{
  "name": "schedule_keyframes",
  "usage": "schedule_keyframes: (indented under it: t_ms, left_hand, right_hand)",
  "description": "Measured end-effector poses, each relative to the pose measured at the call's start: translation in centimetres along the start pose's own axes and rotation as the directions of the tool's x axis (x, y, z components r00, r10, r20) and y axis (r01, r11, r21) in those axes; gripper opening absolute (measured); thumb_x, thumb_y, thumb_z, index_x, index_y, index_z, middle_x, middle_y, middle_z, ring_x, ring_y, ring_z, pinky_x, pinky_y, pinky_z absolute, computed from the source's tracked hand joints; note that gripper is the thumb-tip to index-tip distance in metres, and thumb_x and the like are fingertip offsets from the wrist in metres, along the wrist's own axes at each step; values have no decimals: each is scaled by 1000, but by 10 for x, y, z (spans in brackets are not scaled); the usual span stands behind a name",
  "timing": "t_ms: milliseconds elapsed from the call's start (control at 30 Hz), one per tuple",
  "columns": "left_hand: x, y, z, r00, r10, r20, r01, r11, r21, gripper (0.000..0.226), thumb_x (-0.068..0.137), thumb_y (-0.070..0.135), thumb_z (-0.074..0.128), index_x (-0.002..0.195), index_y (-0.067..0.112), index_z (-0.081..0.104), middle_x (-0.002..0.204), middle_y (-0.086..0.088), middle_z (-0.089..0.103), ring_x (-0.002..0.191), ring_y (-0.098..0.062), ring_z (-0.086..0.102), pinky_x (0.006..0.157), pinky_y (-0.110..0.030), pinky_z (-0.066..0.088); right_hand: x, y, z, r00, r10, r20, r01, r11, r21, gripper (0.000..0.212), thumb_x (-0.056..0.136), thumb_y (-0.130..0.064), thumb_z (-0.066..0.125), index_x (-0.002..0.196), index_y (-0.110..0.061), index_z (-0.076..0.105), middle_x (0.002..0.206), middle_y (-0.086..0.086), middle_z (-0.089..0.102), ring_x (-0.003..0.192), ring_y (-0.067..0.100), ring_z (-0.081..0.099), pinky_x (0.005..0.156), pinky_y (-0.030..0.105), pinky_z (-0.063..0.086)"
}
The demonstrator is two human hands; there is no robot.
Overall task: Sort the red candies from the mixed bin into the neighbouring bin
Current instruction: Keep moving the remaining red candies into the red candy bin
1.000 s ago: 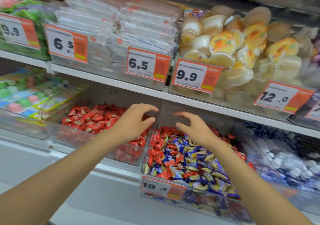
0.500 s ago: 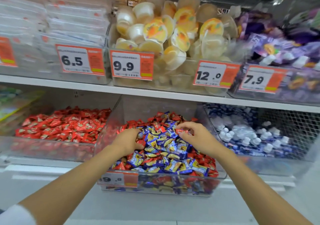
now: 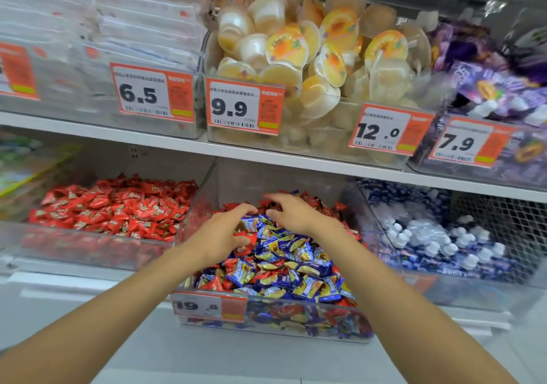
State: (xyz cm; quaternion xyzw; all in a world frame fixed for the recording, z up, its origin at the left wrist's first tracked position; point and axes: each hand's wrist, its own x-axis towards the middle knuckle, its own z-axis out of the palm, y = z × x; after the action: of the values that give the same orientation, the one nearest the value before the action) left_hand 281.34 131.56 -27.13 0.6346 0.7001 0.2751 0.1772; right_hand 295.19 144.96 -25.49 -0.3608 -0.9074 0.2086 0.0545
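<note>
I am recording the left hand point(image 3: 219, 235) and right hand point(image 3: 293, 212) hovering spread and empty over the mixed bin point(image 3: 310, 321), selection stage; next is requiring pinching red candies point(image 3: 233, 264), then carrying them left into the neighbouring bin point(image 3: 88, 247).

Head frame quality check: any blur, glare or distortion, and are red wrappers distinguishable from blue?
Head view: mixed bin sharp at centre, red candies and blue candies distinct; upper-left clear packets motion-smeared; shelf edge bows from wide-angle distortion; lighting even.
</note>
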Motion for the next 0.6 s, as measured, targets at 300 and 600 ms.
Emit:
schedule_keyframes:
  t_ms: [300, 600]
  left_hand:
    - [0, 2, 0, 999, 51, 10, -49, 994, -93, 79, 81, 20, 74, 145, 35, 31, 119, 5, 50, 103, -16, 54, 87, -26, 44]
    - [3, 6, 1, 994, 26, -110, -36, 996, -87, 34, 88, 24, 66, 121, 25, 58, 112, 2, 60, 105, -16, 57, 92, -27, 43]
  right_hand:
    - [-19, 23, 4, 999, 18, -46, -16, 999, 48, 34, 91, -29, 63, 121, -16, 54, 101, 3, 58, 88, 22, 58, 72, 29, 44]
    - [-80, 41, -35, 952, 54, -302, 103, 871, 480, 27, 95, -5, 54, 119, -15, 60, 99, 6, 67, 82, 9, 67, 64, 15, 50]
